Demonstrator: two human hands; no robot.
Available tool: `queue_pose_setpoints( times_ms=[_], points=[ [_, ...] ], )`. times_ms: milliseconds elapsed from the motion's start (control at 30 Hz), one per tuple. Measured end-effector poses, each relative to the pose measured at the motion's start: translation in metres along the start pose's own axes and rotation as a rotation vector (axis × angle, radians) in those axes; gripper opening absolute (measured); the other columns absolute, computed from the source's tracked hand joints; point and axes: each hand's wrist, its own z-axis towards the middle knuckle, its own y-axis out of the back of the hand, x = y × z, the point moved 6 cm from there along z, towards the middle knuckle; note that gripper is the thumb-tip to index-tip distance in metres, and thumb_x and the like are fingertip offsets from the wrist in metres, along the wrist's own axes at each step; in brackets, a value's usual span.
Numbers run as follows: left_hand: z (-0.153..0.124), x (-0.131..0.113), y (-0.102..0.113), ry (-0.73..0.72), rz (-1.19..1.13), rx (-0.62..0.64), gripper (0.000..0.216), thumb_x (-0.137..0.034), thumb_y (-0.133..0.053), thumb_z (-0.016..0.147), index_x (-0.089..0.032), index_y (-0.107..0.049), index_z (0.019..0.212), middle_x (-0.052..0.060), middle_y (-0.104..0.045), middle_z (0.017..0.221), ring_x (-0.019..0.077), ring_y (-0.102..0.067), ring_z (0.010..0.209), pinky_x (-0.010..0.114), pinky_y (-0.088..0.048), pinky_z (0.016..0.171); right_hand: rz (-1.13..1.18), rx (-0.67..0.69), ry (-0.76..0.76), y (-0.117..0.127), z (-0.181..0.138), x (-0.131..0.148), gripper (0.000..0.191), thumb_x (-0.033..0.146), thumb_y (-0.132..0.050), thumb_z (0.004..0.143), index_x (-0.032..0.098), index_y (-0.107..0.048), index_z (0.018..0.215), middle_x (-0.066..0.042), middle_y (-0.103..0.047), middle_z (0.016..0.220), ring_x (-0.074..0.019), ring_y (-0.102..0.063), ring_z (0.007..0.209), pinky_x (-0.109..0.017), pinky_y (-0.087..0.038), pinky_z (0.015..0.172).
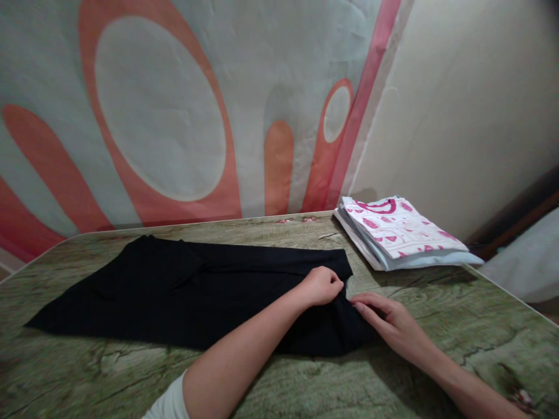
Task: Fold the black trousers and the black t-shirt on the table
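Observation:
A black garment (174,291) lies spread lengthwise across the wood-patterned table; its exact kind is hard to make out. At its right end, my left hand (322,285) is closed in a pinch on the cloth near the edge. My right hand (388,320) is just to the right and nearer to me, thumb and fingers pinching the same end, where the fabric is lifted and creased between the two hands. Part of the garment is hidden behind my left forearm.
At the back right of the table (480,326) is a stack of folded clothes (406,227), topped by a white piece with pink prints and a pink neckline. Behind stands a wall covering (248,70) with orange and pink shapes. A whitish object (524,262) is beyond the right edge.

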Motion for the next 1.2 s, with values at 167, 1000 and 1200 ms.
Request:
queue_pose_setpoints(
  times_ms=[167, 1000, 1200],
  points=[
    [-0.002, -0.007, 0.004, -0.032, 0.047, 0.020, 0.028, -0.027, -0.045, 0.079, -0.015, -0.070, 0.075, 0.009, -0.068, 0.077, 0.0173, -0.060, 0.069, 0.027, -0.041, 0.061, 0.034, -0.042, -0.089, -0.003, 0.002, -0.021, 0.027, 0.035, -0.049, 0.084, 0.019, -0.060, 0.102, -0.005, -0.066, 0.088, -0.0187, -0.060, 0.076, -0.031, -0.049, 0.071],
    [-0.020, -0.012, 0.059, -0.119, -0.189, -0.036, 0.033, -0.035, -0.039, 0.086, -0.012, -0.060, 0.095, 0.009, -0.066, 0.092, 0.0144, -0.061, 0.070, 0.024, -0.044, 0.062, -0.100, -0.070, 0.060, 0.004, 0.014, -0.025, 0.019, 0.025, -0.045, 0.080, 0.019, -0.063, 0.085, -0.005, -0.064, 0.086, -0.0186, -0.059, 0.080, -0.030, -0.047, 0.076],
    [-0.107, 0.103, 0.187, 0.180, -0.106, -0.357, 0.028, -0.034, -0.048, 0.079, -0.013, -0.061, 0.092, 0.009, -0.066, 0.093, 0.0170, -0.063, 0.076, 0.025, -0.046, 0.062, -0.077, -0.036, 0.032, 0.004, 0.012, -0.041, 0.024, 0.036, -0.050, 0.079, 0.021, -0.067, 0.082, -0.008, -0.066, 0.096, -0.0226, -0.061, 0.090, -0.032, -0.048, 0.082]
  ],
)
